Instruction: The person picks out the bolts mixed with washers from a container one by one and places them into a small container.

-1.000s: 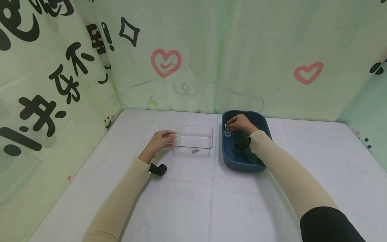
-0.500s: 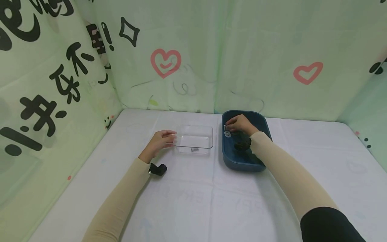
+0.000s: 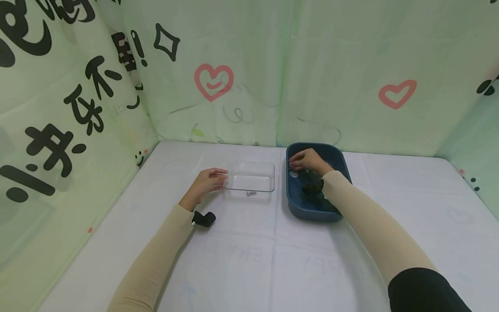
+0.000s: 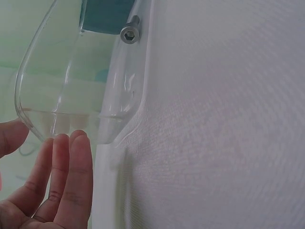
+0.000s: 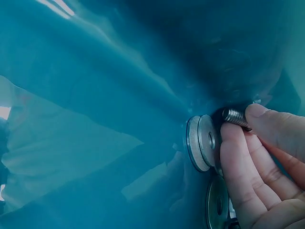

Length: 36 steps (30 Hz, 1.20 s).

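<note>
In the head view, my right hand (image 3: pixel 306 160) reaches into a deep blue plastic bin (image 3: pixel 312 214). The right wrist view shows its thumb and fingers pinching a threaded metal bolt (image 5: pixel 235 117), whose far end the fingers hide. Metal washers (image 5: pixel 209 138) lie against the bin floor beside the fingertips, with another washer (image 5: pixel 218 202) partly behind the hand. My left hand (image 3: pixel 207 182) touches the left end of a clear plastic box (image 3: pixel 269 190), its fingers nearly straight against the outer wall and the thumb near the rim. One socket-head bolt (image 4: pixel 129 32) lies inside that box.
A white cloth (image 3: pixel 249 260) covers the table under both containers. Pale green curtains (image 3: pixel 331 65) with drawn hearts and black writing enclose the back and sides. The bin stands to the right of the clear box, a short gap between them.
My right hand has shifted slightly left inside the bin, and its fingers now cover more of the bolt at their tips. The left hand and the clear box stay where they were.
</note>
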Motion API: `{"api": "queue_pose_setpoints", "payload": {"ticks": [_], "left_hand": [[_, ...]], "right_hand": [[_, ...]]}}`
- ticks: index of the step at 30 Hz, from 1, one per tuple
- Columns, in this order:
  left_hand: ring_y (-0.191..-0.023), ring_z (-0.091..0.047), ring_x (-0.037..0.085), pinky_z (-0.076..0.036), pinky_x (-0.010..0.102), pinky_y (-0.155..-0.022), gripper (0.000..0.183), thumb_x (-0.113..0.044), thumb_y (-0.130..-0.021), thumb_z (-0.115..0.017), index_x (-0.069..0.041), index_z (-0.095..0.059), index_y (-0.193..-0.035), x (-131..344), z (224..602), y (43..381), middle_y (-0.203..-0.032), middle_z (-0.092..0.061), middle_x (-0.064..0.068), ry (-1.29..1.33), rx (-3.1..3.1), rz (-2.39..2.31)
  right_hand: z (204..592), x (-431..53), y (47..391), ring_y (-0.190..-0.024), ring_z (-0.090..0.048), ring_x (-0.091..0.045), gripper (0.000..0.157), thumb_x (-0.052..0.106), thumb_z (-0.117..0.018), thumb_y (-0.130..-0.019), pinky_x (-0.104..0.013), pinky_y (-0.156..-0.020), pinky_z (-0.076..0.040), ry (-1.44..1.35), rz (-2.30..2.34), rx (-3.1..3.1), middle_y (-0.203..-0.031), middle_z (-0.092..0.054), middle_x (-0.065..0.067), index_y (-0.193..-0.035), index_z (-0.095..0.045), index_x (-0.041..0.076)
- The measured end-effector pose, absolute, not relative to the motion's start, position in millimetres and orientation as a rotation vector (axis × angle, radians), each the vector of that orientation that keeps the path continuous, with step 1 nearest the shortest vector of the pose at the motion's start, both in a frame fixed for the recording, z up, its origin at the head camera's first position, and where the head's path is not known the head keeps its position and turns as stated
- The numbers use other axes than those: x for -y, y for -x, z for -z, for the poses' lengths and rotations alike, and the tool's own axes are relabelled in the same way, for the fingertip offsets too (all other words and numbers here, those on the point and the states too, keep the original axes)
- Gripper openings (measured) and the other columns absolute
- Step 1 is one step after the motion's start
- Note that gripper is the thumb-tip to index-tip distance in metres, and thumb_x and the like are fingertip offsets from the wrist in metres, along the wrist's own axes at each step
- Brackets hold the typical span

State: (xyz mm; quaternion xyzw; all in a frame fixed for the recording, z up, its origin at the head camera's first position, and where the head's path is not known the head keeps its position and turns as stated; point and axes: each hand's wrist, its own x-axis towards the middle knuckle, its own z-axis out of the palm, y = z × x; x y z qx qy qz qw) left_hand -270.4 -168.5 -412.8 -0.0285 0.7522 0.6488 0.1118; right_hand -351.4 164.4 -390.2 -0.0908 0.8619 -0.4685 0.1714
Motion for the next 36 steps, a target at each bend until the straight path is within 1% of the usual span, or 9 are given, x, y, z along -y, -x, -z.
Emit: {"api": "queue_pose_setpoints", "payload": {"ticks": [4, 8, 10, 15, 19, 24, 27, 33, 36], "left_hand": [[-0.082, -0.06, 0.007, -0.055, 0.021, -0.078, 0.038, -0.008, -0.092, -0.058, 0.006, -0.051, -0.127, 168.0, 412.7, 269.7, -0.117, -0.06, 0.016, 0.08, -2.212, -1.903], [-0.083, -0.061, 0.007, -0.055, 0.022, -0.079, 0.039, -0.009, -0.092, -0.058, 0.006, -0.051, -0.128, 167.3, 412.7, 269.1, -0.119, -0.06, 0.018, 0.078, -2.213, -1.899], [-0.084, -0.061, 0.008, -0.055, 0.022, -0.08, 0.039, -0.009, -0.092, -0.057, 0.005, -0.051, -0.128, 167.1, 412.3, 269.0, -0.121, -0.059, 0.02, 0.084, -2.213, -1.898], [-0.086, -0.06, 0.009, -0.054, 0.021, -0.079, 0.038, -0.007, -0.093, -0.057, 0.005, -0.051, -0.128, 166.5, 411.7, 268.6, -0.122, -0.057, 0.02, 0.102, -2.208, -1.902], [-0.088, -0.06, 0.01, -0.055, 0.022, -0.081, 0.038, -0.008, -0.093, -0.057, 0.005, -0.05, -0.128, 166.2, 411.7, 268.6, -0.121, -0.058, 0.019, 0.102, -2.215, -1.893], [-0.089, -0.06, 0.01, -0.054, 0.024, -0.084, 0.038, -0.009, -0.093, -0.056, 0.005, -0.051, -0.128, 166.1, 411.8, 267.9, -0.123, -0.057, 0.02, 0.096, -2.228, -1.88], [-0.089, -0.06, 0.01, -0.054, 0.023, -0.084, 0.038, -0.009, -0.094, -0.056, 0.005, -0.051, -0.128, 166.1, 412.3, 267.7, -0.124, -0.057, 0.021, 0.084, -2.236, -1.875], [-0.089, -0.061, 0.01, -0.054, 0.022, -0.082, 0.038, -0.01, -0.093, -0.056, 0.004, -0.051, -0.129, 165.8, 411.6, 268.1, -0.125, -0.057, 0.021, 0.083, -2.24, -1.874], [-0.089, -0.06, 0.01, -0.054, 0.023, -0.084, 0.038, -0.01, -0.094, -0.055, 0.003, -0.051, -0.129, 166.3, 410.5, 268.4, -0.124, -0.057, 0.019, 0.094, -2.244, -1.867]], "right_hand": [[392.1, -165.1, 353.0, -0.081, -0.068, -0.011, 0.028, 0.0, -0.058, -0.09, -0.036, -0.086, -0.056, 0.246, 1.34, -2.441, -0.106, -0.067, -0.023, -0.115, -0.06, -0.013], [394.5, -166.6, 354.8, -0.076, -0.067, -0.008, 0.029, 0.0, -0.059, -0.089, -0.033, -0.083, -0.057, 0.222, 1.38, -2.422, -0.093, -0.071, -0.011, -0.115, -0.059, -0.013], [395.5, -166.9, 355.4, -0.073, -0.067, -0.006, 0.028, 0.0, -0.06, -0.088, -0.032, -0.081, -0.057, 0.208, 1.402, -2.415, -0.086, -0.07, -0.004, -0.114, -0.06, -0.012], [396.1, -166.8, 354.5, -0.07, -0.067, -0.005, 0.028, 0.001, -0.062, -0.087, -0.029, -0.076, -0.058, 0.205, 1.429, -2.428, -0.076, -0.068, 0.005, -0.112, -0.061, -0.011], [395.8, -167.7, 352.9, -0.07, -0.066, -0.005, 0.028, 0.002, -0.063, -0.087, -0.029, -0.077, -0.058, 0.238, 1.456, -2.447, -0.077, -0.068, 0.006, -0.111, -0.06, -0.012], [395.4, -168.8, 352.8, -0.076, -0.067, -0.007, 0.029, 0.005, -0.064, -0.087, -0.037, -0.083, -0.057, 0.257, 1.511, -2.455, -0.08, -0.069, 0.006, -0.111, -0.061, -0.011], [394.0, -168.8, 353.0, -0.079, -0.067, -0.008, 0.031, 0.007, -0.065, -0.087, -0.04, -0.086, -0.055, 0.251, 1.546, -2.442, -0.08, -0.069, 0.007, -0.112, -0.06, -0.011], [388.0, -170.1, 353.3, -0.078, -0.066, -0.005, 0.032, 0.01, -0.066, -0.087, -0.042, -0.089, -0.054, 0.24, 1.543, -2.45, -0.081, -0.067, 0.008, -0.113, -0.061, -0.008], [383.8, -171.5, 353.2, -0.081, -0.067, -0.01, 0.033, 0.013, -0.066, -0.087, -0.044, -0.091, -0.052, 0.241, 1.525, -2.467, -0.082, -0.067, 0.008, -0.114, -0.061, -0.007]]}}
